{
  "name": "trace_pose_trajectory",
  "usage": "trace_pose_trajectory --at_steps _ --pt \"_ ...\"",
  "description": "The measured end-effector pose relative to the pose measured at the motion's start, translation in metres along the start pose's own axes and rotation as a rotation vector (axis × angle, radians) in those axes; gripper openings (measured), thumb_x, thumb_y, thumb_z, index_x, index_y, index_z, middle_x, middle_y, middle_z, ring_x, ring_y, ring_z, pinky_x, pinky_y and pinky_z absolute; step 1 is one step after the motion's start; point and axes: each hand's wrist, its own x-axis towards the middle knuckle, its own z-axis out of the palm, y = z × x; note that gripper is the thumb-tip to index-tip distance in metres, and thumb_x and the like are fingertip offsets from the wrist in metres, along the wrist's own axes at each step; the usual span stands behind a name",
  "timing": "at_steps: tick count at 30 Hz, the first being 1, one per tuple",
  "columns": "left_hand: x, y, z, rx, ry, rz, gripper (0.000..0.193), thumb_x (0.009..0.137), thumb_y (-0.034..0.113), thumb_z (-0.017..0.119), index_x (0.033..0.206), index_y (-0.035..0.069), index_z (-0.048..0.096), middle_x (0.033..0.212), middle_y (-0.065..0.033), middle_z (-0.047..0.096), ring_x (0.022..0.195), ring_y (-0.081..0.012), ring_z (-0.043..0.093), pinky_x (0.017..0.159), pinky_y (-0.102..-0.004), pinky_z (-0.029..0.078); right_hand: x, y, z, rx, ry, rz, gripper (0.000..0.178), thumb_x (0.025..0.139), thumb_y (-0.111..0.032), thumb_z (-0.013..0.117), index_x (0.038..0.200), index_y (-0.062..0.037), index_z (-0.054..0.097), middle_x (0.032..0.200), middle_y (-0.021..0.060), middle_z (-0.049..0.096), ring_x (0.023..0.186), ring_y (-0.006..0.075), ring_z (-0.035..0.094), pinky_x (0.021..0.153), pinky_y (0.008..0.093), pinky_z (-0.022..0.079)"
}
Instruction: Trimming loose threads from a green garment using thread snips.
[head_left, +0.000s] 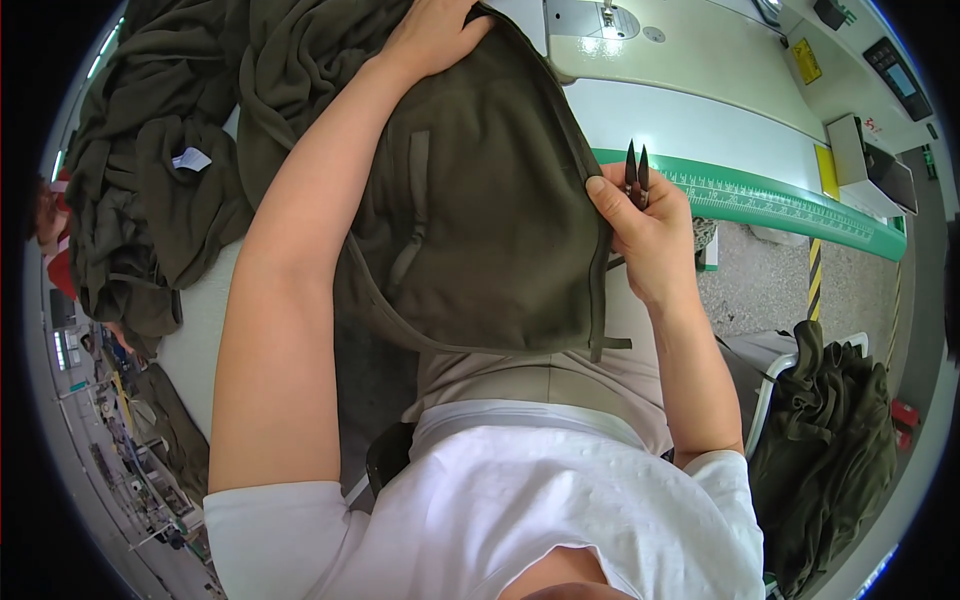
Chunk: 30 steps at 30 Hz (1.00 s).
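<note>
An olive-green fleece garment piece with a pocket seam lies over my lap and the table edge. My left hand presses flat on its far top edge near the sewing machine. My right hand pinches the garment's right edge with the thumb while holding small black thread snips, their points sticking upward.
A white sewing machine table with a green ruler strip along its edge stands ahead. A heap of olive fleece lies to the left. More olive garments fill a bin at the lower right. A control box sits at far right.
</note>
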Motion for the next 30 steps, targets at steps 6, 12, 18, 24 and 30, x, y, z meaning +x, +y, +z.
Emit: trace_pose_trajectory --at_steps 6,12,18,24,30 --pt "0.010 0.010 -0.006 0.084 -0.028 -0.052 0.034 0.076 0.006 0.059 0.109 0.001 0.052 0.108 -0.0187 0.051 0.108 -0.0377 0.047 0.098 -0.0450 0.036 -0.011 0.008 0.020 -0.125 0.151 -0.293 0.015 0.079 -0.003 0.069 0.092 -0.0022 0.062 0.076 -0.0038 0.055 0.060 0.0028 0.044 0.053 0.0176 0.036" --pt "-0.024 0.078 -0.044 -0.365 -0.041 -0.259 0.015 0.085 0.014 0.058 0.098 0.006 0.057 0.088 -0.0019 0.059 0.080 -0.0104 0.057 0.063 -0.0243 0.044 -0.018 0.020 0.020 -0.526 0.147 -0.639 0.022 0.073 0.001 0.070 0.093 -0.0028 0.063 0.074 0.0021 0.055 0.060 0.0080 0.051 0.053 0.0206 0.041" --pt "-0.110 0.163 -0.073 -1.216 -0.406 -1.020 0.026 0.092 0.021 0.057 0.108 0.001 0.056 0.096 -0.0049 0.061 0.083 -0.0110 0.061 0.075 -0.0245 0.051 -0.033 0.026 0.038 -0.665 0.041 -0.855 0.034 0.066 0.004 0.070 0.098 -0.0042 0.064 0.080 0.0069 0.057 0.064 0.0174 0.060 0.051 0.0283 0.048" --pt "-0.132 0.170 -0.070 -1.407 -0.272 -1.132 0.026 0.091 0.018 0.059 0.109 0.000 0.055 0.094 -0.0043 0.062 0.082 -0.0113 0.061 0.075 -0.0257 0.053 -0.058 0.029 0.050 -0.681 -0.047 -0.834 0.041 0.062 0.004 0.069 0.102 -0.0040 0.064 0.088 0.0077 0.060 0.065 0.0207 0.061 0.051 0.0294 0.049" --pt "-0.148 0.162 -0.068 -1.426 -0.263 -1.139 0.019 0.089 0.015 0.062 0.101 0.000 0.060 0.091 -0.0043 0.062 0.080 -0.0106 0.061 0.073 -0.0260 0.053 -0.070 0.036 0.054 -0.637 -0.129 -0.832 0.036 0.067 0.001 0.070 0.102 -0.0028 0.062 0.090 0.0069 0.060 0.065 0.0176 0.060 0.051 0.0270 0.047"
